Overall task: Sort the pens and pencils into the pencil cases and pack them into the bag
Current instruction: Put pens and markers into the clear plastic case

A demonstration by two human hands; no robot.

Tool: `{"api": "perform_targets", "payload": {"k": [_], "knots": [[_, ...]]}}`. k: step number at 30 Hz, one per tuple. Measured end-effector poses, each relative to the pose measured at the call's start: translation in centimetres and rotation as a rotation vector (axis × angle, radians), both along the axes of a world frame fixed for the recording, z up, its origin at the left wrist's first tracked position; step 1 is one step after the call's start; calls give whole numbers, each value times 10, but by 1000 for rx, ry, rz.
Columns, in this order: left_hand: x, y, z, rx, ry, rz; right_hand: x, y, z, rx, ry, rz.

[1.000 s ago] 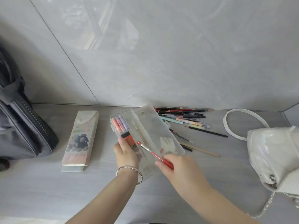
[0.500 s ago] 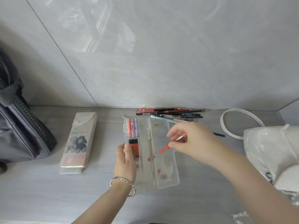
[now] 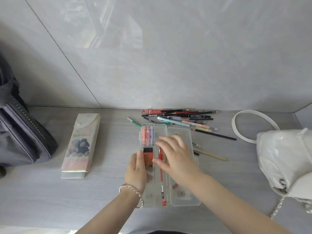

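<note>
Loose pens (image 3: 184,121) lay crosswise just past the clear pencil case's (image 3: 184,198) far end.
Right hand (image 3: 175,156) over the case, grip spread open and empty, was nearer them; left hand (image 3: 135,168) just pinched the case's left edge.

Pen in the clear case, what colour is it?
The pen is red, clearest in the head view.
</note>
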State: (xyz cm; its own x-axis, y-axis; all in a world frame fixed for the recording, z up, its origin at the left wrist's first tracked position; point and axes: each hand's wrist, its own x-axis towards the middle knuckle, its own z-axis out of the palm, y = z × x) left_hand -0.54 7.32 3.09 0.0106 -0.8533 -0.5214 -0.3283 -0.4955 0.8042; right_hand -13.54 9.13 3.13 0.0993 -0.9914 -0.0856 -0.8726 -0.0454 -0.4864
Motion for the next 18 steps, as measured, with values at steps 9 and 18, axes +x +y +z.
{"api": "perform_targets", "payload": {"k": [9,18], "knots": [[9,-26,-5,3,-96,20,-89,-64,-35,-44,-49,-469],[14,-34,-6,11,-83,82,-131,-80,-62,361,320,-294]]}}
